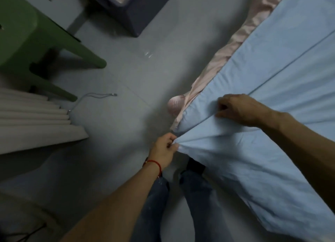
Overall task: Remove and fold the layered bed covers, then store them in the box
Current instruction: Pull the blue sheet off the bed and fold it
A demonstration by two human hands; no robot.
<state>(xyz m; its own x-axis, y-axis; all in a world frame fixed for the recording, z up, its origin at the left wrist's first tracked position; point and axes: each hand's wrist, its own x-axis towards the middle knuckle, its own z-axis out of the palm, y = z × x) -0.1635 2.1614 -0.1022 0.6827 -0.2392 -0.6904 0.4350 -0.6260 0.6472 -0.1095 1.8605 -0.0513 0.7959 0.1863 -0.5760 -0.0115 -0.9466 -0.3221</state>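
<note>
Covering the bed to the right of both hands, the light blue sheet lies on top, with its near corner drawn off the mattress edge and gathered into folds. The left hand pinches that corner between curled fingers and thumb, the cloth fanning out from the grip toward the right. A red string bracelet circles the left wrist. Above and to the right of the left hand, the right hand rests on the bed top with its fingers curled down into the blue cloth, bunching a ridge that runs from it back to the pinched corner. Just beyond the right hand, along the bed's side, a pink cover shows under the blue one, its rumpled edge hanging down. A pinkish rounded thing sits on the floor just left of the right hand; what it is cannot be told. Below the left hand, the person's legs in blue jeans stand on the grey floor. Far above both hands, a dark blue box stands open, something pale inside it. Well to the left of the left hand are a green plastic stool, a stack of white folded panels, and a thin grey cord on the floor.
</note>
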